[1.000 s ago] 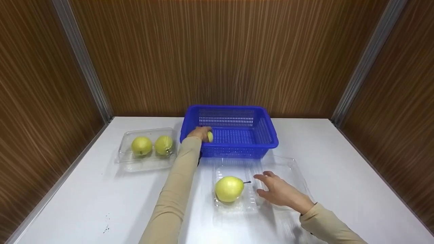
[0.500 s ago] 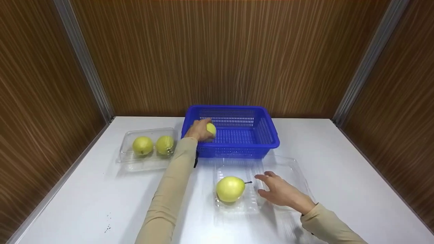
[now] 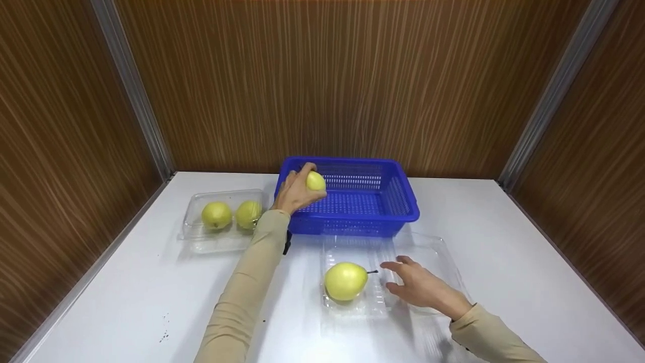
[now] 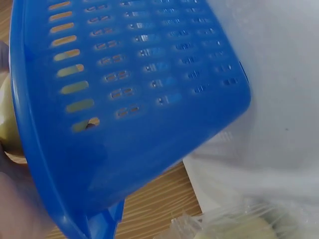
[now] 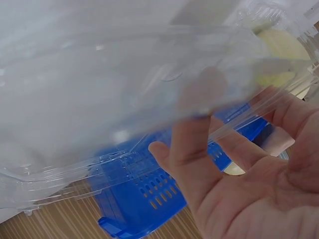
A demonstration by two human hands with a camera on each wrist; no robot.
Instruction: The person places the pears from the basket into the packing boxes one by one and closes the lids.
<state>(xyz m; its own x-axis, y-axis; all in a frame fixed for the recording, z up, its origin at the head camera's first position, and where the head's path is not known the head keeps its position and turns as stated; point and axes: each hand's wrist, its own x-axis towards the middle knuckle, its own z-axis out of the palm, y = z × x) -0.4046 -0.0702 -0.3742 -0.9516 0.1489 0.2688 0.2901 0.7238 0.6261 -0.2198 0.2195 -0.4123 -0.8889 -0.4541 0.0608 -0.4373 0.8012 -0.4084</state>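
My left hand grips a yellow pear above the left side of the blue plastic basket. The left wrist view catches only part of that pear past the basket rim. A second pear, its stem pointing right, lies in one half of an opened clear clamshell box. Over the other half, the clear lid, my right hand stays with fingers spread. In the right wrist view a finger passes behind the clear plastic; firm contact cannot be made out.
To the left of the basket stands a closed clear box with two pears inside. Wood-patterned panels enclose the white table at the back and sides. Small dark specks mark the table's front left.
My left hand has risen from inside the basket, bringing the pear up with it. My right hand keeps its place over the clamshell lid.
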